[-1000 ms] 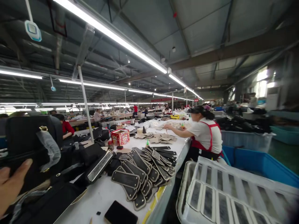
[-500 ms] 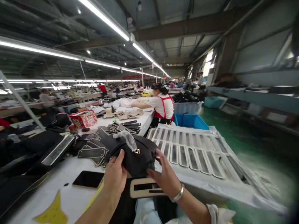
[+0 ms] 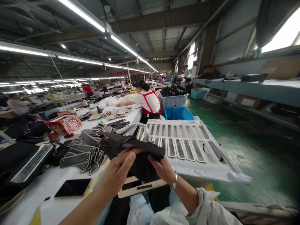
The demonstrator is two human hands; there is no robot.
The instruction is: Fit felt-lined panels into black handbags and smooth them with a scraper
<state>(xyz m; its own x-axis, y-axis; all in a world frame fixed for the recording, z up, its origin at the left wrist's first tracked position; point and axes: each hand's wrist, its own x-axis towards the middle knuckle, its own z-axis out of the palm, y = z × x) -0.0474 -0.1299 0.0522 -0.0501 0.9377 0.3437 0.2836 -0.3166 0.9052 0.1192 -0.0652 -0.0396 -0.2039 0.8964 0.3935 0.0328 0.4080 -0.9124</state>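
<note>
A black bag (image 3: 142, 147), with a strip of clear plastic on it, is held up over my lap between both hands. My left hand (image 3: 123, 167) grips its near left side, thumb on top. My right hand (image 3: 162, 168) holds its right end from below, fingertips partly hidden by the bag. Beneath the hands a beige-edged frame piece (image 3: 128, 190) with dark slots lies across my lap. Just left of the bag are piled dark plates with pale edges (image 3: 76, 159).
A phone (image 3: 73, 188) lies on the white table at left, near a red patterned box (image 3: 64, 124). Pale-framed strips (image 3: 181, 150) cover a white-sheeted surface at right. A person in a red apron (image 3: 148, 101) leans over the table ahead, beside a blue bin (image 3: 179, 113).
The bag has tilted so that a long black edge faces up, and both hands have shifted their hold on it. The view has turned right. The frame piece on my lap is now more slanted.
</note>
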